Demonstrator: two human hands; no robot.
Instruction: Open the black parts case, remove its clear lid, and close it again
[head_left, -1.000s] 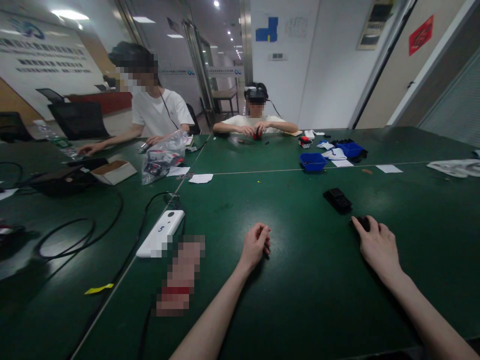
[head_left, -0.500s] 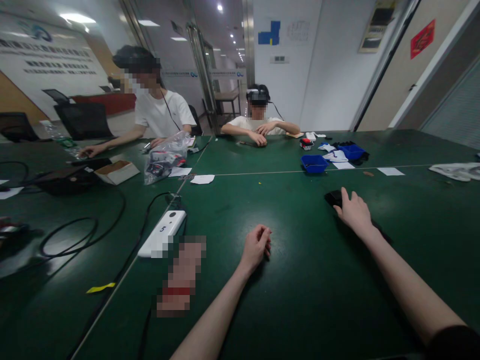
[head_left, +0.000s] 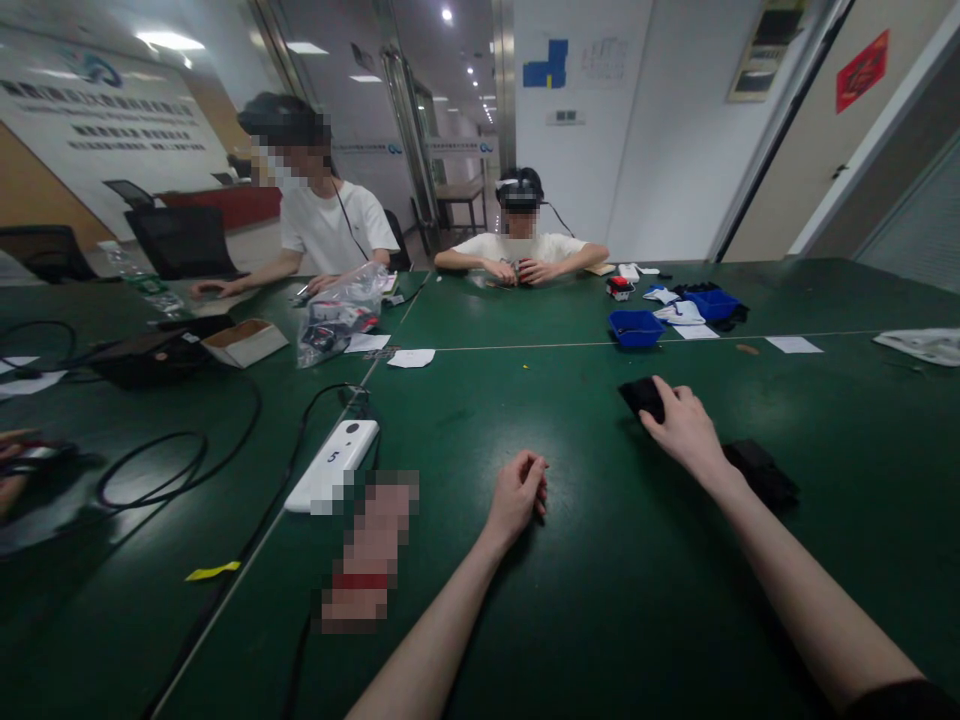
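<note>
My right hand (head_left: 684, 425) grips a flat black cloth-like piece (head_left: 641, 398) by its near side, thumb and fingers closed on it. Part of the piece is hidden under the fingers, and its exact kind does not show. Behind my right wrist, a second black folded item (head_left: 761, 472) lies on the green table (head_left: 585, 600), partly covered by the forearm. My left hand (head_left: 519, 495) rests on the tabletop, loosely curled, with thumb and forefinger together. No object shows in it.
Left of my left arm are a white device marked 5 (head_left: 334, 465), a blurred-out flat item (head_left: 371, 550) and black cables. A plastic bag (head_left: 341, 315), an open box (head_left: 246, 343) and blue trays (head_left: 635, 328) stand farther off. Two people sit across the table.
My right hand has moved left with the black piece, uncovering more of the second black item behind the wrist. My left hand stays in place.
</note>
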